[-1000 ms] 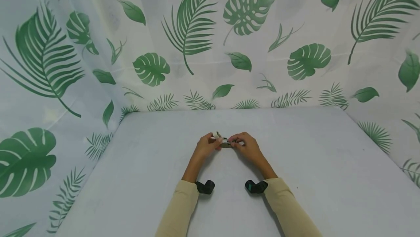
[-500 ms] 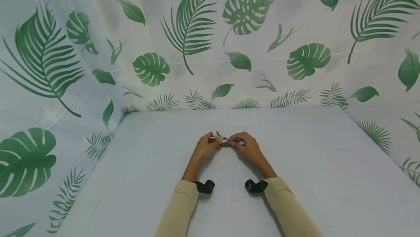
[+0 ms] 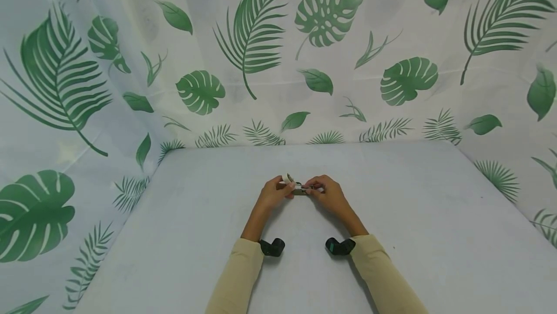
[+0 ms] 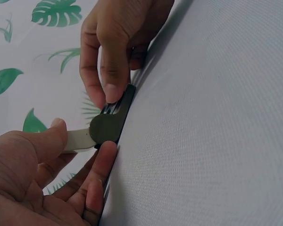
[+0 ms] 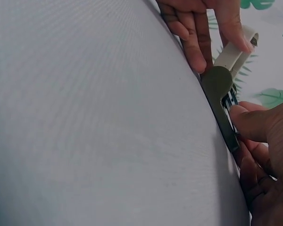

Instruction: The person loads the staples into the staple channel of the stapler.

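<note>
On white tbl, toward its far edge: dark-green gadget w/ pale lever up. L hand, thumb & fingers nearly closed, grips lever; R hand, thumb & fingertip almost together, pinches gadget's metal pt just above tbl.

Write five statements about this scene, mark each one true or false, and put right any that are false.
1. The left hand holds the cream arm of the stapler. True.
2. The cream arm is folded down flat along the dark green base. False: it stands out at an angle from the base.
3. The right hand has its fingertips at the metal track. True.
4. Both sleeves are dark green. False: both are pale beige.
5. The curtain behind the white table is printed with green leaves. True.
</note>
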`<state>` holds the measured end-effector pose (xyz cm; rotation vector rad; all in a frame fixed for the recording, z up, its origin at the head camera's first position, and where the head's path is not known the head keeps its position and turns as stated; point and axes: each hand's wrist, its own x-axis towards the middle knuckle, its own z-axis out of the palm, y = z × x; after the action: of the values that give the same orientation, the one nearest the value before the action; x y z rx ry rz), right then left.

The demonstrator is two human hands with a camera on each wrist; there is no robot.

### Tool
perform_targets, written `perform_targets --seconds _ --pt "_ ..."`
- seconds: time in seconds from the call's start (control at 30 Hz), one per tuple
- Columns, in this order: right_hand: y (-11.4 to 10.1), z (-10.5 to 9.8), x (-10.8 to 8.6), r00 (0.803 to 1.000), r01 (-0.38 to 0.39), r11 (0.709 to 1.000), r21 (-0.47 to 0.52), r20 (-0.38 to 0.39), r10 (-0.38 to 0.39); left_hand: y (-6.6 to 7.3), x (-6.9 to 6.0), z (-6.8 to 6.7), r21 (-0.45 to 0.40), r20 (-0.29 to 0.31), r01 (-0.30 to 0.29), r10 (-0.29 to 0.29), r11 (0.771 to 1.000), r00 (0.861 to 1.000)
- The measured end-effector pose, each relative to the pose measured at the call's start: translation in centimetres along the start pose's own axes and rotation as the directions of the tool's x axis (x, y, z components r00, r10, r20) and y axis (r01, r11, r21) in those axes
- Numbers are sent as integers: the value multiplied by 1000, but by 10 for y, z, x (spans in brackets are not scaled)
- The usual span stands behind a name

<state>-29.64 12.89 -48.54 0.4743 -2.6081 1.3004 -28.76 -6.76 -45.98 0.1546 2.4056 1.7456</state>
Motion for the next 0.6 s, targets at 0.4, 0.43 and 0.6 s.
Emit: perform_targets --seconds 0.4,0.43,0.6 --pt "0 -2 0 999 -32 999 25 -3 32 0 0 -2 -21 1 -9 9 1000 1000" --pt "0 -2 0 999 -36 999 28 -2 36 0 0 -1 -28 -1 -5 5 1000 1000" --pt "1 -3 0 998 -65 998 27 10 65 -2 2 0 -36 -11 7 -7 999 1000"
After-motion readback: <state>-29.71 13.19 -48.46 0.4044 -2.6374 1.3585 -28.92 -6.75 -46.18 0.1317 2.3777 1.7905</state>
